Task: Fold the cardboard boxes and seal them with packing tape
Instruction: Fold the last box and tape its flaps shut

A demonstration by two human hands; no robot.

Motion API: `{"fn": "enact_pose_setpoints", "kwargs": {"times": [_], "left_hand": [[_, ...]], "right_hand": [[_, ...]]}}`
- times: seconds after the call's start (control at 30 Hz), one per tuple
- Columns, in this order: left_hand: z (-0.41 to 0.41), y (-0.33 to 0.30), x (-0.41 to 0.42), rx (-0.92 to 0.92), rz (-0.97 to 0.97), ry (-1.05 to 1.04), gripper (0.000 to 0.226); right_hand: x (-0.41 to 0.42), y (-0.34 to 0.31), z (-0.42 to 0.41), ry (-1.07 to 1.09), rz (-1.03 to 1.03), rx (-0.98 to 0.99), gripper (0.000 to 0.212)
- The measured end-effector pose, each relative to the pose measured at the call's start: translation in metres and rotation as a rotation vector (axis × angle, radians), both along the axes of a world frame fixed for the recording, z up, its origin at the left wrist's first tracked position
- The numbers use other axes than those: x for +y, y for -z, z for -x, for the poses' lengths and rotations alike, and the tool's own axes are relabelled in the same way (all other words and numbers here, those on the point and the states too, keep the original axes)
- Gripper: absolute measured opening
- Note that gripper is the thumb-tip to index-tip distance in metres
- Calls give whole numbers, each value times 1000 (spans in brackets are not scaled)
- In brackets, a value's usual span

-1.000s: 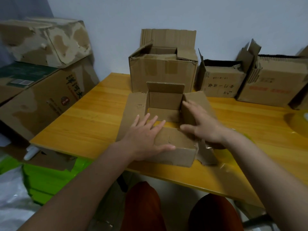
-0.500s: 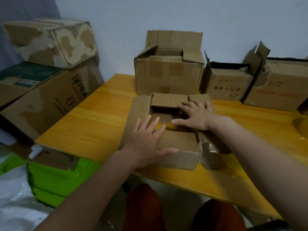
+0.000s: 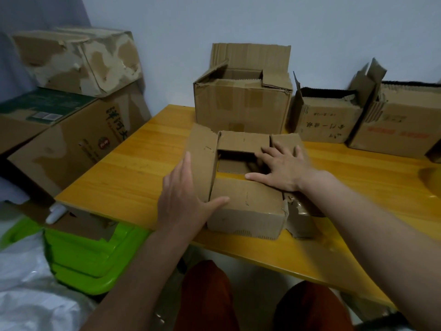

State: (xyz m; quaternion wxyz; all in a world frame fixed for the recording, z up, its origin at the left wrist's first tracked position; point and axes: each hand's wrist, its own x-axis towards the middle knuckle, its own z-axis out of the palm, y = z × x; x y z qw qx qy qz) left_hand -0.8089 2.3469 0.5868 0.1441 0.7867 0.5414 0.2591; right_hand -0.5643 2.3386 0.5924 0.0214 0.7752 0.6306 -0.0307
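A small worn cardboard box (image 3: 245,218) sits near the front edge of the yellow wooden table (image 3: 133,177). Its far flap (image 3: 243,142) and near flap lie folded inward, and a gap between them shows the inside. My left hand (image 3: 183,194) lies with straight fingers against the outer side of the left flap (image 3: 202,158), which stands tilted up, while the thumb rests on the near flap. My right hand (image 3: 279,168) presses flat with spread fingers on the right flap and the near flap's corner. A yellowish tape roll (image 3: 430,182) is cut off at the right edge.
Three larger open cardboard boxes (image 3: 241,108) (image 3: 327,120) (image 3: 401,125) stand along the wall at the table's back. Big stained boxes (image 3: 71,139) are stacked to the left. Green plastic crates (image 3: 90,256) and a white bag sit on the floor.
The far flap has been folded down. My left hand slid off the near flap to the left flap's outer side, and that flap has risen. My right hand stays pressing the right side.
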Motion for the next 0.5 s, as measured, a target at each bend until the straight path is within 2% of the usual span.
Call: {"fn": "enact_pose_setpoints", "kwargs": {"times": [0.13, 0.23, 0.3, 0.37, 0.43, 0.5], "left_hand": [[-8, -5, -6, 5, -354, 74, 118], [-14, 0, -9, -106, -447, 236, 118], [-22, 5, -11, -186, -307, 355, 118], [-27, 11, -8, -174, -87, 399, 104], [-26, 19, -1, -29, -3, 445, 88], [-24, 23, 3, 102, 34, 503, 82]], "right_hand": [[-7, -4, 0, -9, -55, 1, 102], [-13, -6, -1, -2, -55, -26, 93], [-18, -7, -2, 9, -63, -3, 89], [-23, -11, -3, 26, -92, 27, 84], [-28, -16, -4, 89, -168, 53, 80], [-36, -21, -5, 230, -296, 160, 81]]}}
